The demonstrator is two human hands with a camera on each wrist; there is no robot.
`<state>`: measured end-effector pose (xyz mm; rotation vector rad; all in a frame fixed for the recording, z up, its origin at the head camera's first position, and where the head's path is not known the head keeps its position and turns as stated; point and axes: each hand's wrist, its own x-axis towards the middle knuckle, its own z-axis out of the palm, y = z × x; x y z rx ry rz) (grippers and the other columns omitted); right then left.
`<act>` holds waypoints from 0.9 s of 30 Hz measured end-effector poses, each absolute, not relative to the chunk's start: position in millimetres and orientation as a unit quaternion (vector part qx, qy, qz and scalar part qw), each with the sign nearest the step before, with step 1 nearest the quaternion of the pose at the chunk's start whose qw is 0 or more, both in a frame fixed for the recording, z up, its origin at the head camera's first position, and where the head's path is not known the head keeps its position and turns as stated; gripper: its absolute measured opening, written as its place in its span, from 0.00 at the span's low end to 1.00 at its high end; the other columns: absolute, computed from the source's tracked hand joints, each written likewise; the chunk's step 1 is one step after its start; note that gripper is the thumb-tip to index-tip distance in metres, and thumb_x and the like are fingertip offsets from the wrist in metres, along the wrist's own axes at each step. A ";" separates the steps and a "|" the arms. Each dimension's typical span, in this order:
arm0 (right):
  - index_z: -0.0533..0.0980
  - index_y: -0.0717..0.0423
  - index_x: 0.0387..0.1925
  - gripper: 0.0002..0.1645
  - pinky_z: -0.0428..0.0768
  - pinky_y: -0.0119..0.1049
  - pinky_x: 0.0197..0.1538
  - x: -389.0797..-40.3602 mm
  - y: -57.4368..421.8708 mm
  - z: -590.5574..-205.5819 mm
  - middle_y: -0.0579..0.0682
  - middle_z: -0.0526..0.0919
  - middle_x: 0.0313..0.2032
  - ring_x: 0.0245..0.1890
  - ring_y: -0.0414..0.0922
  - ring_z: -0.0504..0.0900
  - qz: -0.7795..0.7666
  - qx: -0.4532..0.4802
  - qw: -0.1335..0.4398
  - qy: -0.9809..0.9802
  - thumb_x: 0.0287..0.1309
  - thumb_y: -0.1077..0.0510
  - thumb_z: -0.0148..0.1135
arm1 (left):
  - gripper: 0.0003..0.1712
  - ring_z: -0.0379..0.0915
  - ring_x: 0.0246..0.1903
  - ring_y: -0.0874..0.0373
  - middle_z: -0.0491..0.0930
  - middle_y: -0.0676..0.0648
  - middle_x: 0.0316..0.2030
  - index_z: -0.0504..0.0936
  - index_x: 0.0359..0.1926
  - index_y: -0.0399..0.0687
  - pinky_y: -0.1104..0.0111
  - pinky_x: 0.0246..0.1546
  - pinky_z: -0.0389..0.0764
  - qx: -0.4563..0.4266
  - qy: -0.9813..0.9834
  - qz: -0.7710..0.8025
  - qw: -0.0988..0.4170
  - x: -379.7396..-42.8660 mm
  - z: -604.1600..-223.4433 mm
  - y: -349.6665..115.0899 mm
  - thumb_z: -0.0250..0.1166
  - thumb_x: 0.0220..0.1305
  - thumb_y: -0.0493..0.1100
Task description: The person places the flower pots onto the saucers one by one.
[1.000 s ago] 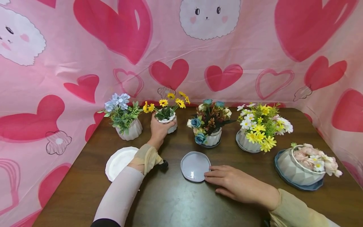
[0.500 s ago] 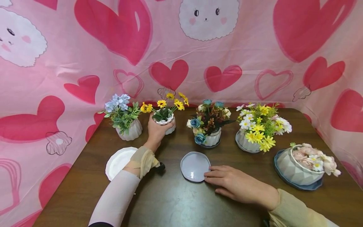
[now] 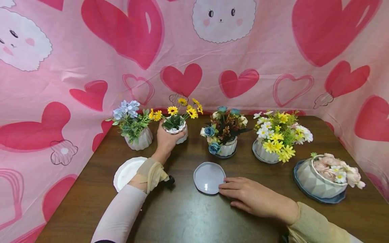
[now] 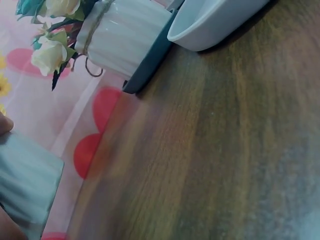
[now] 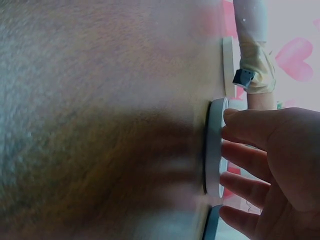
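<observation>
My left hand (image 3: 166,139) grips a small white flowerpot (image 3: 182,137) of yellow daisies (image 3: 174,111) at the back of the table, thumb along its near side below the rim. In the left wrist view the pot (image 4: 31,172) shows at the left edge with a fingertip on it. My right hand (image 3: 250,195) lies at the right rim of a round grey saucer (image 3: 208,178), fingers loosely extended. From the right wrist view, the fingertips reach the rim of that saucer (image 5: 215,150), which lies flat on the wood.
A white scalloped plate (image 3: 126,172) lies left, partly behind my left forearm. Beside the held pot stands a pot with blue hydrangea (image 3: 139,140). To the right, pots of blue roses (image 3: 228,148), daisies (image 3: 265,152) and pink roses (image 3: 319,179) sit on dark saucers.
My left hand and the daisy pot have shifted slightly left, with the forearm swinging left too. My right hand and the grey saucer have kept their place.
</observation>
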<state>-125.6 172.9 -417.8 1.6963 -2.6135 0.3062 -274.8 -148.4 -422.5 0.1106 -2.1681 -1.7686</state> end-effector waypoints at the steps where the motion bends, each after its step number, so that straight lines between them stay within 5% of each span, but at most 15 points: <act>1: 0.73 0.49 0.65 0.27 0.76 0.49 0.62 -125.7 173.0 -417.8 0.43 0.77 0.64 0.66 0.50 0.74 0.098 0.541 0.005 -0.835 0.66 0.51 0.61 | 0.51 0.69 0.59 0.51 0.73 0.43 0.59 0.66 0.64 0.44 0.57 0.66 0.69 0.039 -0.764 -0.622 0.167 -273.9 -422.1 -149.0 0.82 0.39 0.40; 27: 0.72 0.47 0.66 0.28 0.76 0.50 0.62 -126.9 171.3 -418.3 0.42 0.76 0.65 0.67 0.49 0.73 0.099 0.534 -0.018 -0.840 0.66 0.50 0.61 | 0.54 0.67 0.62 0.50 0.71 0.45 0.62 0.63 0.67 0.48 0.55 0.69 0.66 0.025 -0.770 -0.621 0.146 -255.9 -411.1 -155.1 0.82 0.38 0.40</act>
